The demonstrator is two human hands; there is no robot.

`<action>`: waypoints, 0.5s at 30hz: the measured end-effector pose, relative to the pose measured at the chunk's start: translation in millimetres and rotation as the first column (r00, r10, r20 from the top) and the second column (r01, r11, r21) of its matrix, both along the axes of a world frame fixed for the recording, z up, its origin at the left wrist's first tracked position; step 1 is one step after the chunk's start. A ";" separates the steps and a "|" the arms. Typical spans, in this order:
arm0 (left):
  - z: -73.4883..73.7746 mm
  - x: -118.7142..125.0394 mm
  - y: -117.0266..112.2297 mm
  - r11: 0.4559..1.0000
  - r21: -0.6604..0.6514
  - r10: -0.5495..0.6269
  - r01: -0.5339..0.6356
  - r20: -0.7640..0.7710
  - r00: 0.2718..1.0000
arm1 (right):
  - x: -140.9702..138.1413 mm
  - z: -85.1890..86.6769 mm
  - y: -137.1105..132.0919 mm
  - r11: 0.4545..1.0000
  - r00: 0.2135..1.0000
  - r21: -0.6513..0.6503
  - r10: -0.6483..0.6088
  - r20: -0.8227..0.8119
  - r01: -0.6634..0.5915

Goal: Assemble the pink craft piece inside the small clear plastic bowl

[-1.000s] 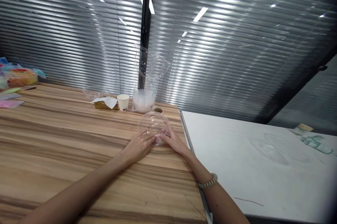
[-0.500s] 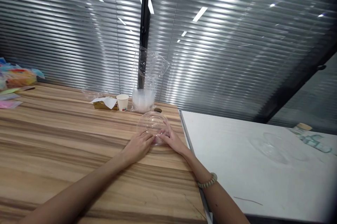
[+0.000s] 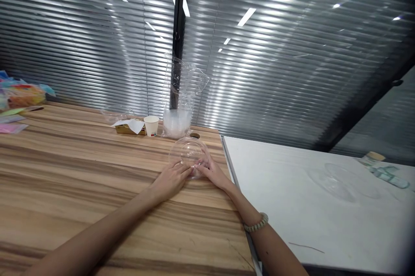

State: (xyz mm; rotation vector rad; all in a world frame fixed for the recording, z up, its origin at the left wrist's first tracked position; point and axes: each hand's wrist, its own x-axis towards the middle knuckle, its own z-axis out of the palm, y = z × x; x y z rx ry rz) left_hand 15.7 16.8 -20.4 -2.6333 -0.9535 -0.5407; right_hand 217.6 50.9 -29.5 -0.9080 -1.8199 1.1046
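A clear plastic bowl [image 3: 189, 151] stands tilted on the wooden table [image 3: 81, 172], its near rim held up by both hands. My left hand [image 3: 170, 179] grips the rim from the left with fingers curled. From the right, my right hand [image 3: 212, 172] pinches the same rim; a beaded bracelet [image 3: 256, 223] sits on that wrist. Behind the bowl stands a stack of clear bowls in a tall plastic bag [image 3: 177, 109].
A small paper cup [image 3: 151, 125], a brown box with white paper [image 3: 129, 127] and another clear bowl [image 3: 113, 114] line the table's far edge. Colourful packets [image 3: 19, 96] lie at far left. The white table [image 3: 311, 207] on the right carries clear lids [image 3: 340, 181] and a bottle [image 3: 382, 172].
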 end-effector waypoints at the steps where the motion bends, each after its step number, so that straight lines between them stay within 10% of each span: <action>1: 0.5 0.1 -0.4 1.000 0.002 0.005 -0.005 -0.004 1.000 | 0.0 0.0 -0.1 1.000 1.000 0.000 0.000 -0.001 0.000; 15: 2.5 0.0 -1.6 1.000 -0.018 -0.014 0.015 0.018 1.000 | -1.6 1.6 -1.6 1.000 1.000 0.014 0.003 -0.011 -0.003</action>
